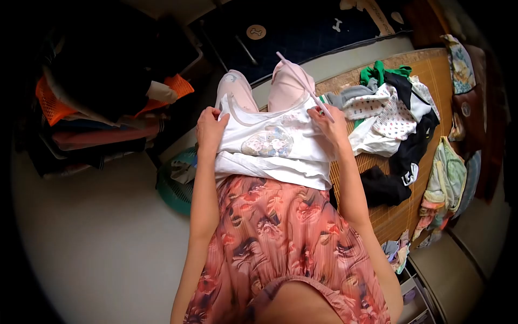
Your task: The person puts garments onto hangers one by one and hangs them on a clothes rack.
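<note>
A white top with a flowered heart print lies across the lap, its lower part folded in a loose band. My left hand is closed, pinching the top's left edge between thumb and fingers. At the opposite edge, my right hand is closed on the fabric. A thin pale pink rod slants from over the right knee down to my right hand; whether the fingers grip it too, I cannot tell.
A heap of clothes covers part of a bamboo mat at the right. Left of my lap stands a green basket. Stacked clothes are farther left. A dark blue mat lies ahead. Light green cloth hangs far right.
</note>
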